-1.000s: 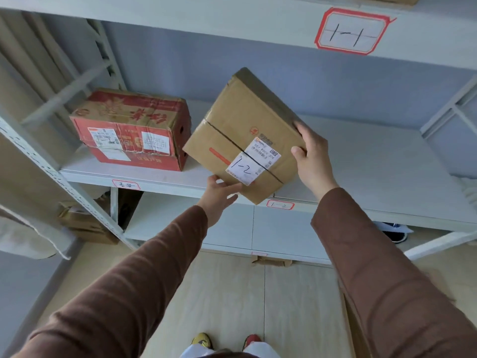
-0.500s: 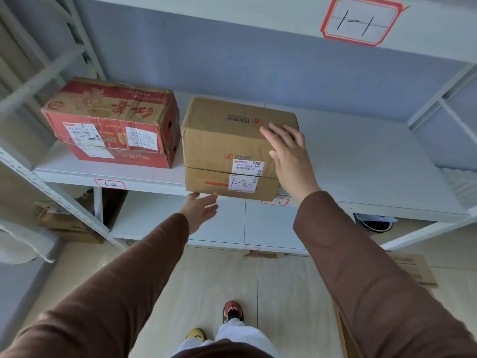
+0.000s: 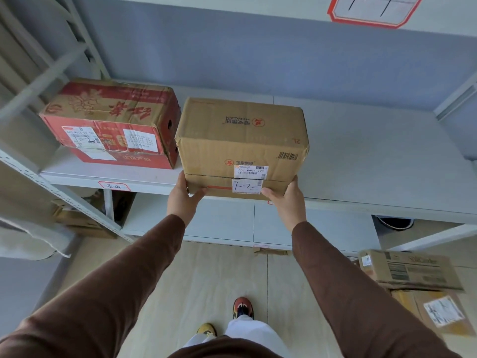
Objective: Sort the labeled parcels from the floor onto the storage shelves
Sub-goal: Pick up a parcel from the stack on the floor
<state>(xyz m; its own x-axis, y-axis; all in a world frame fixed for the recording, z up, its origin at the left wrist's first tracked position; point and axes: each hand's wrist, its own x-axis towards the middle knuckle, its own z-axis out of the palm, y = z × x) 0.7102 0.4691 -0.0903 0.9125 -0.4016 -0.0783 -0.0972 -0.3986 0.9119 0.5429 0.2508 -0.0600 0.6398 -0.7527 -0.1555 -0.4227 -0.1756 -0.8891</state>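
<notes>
Both hands are now gripping where neither held before: left hand (image 3: pixel 183 200) and right hand (image 3: pixel 285 200) fingers are curling round the brown parcel's (image 3: pixel 242 140) front corners on the shelf (image 3: pixel 374 156), just beside the red box (image 3: pixel 113 122).

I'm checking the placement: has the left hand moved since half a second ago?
Yes. The left hand rose from below the shelf edge to grip the bottom left corner of the 1-2 parcel.
</notes>
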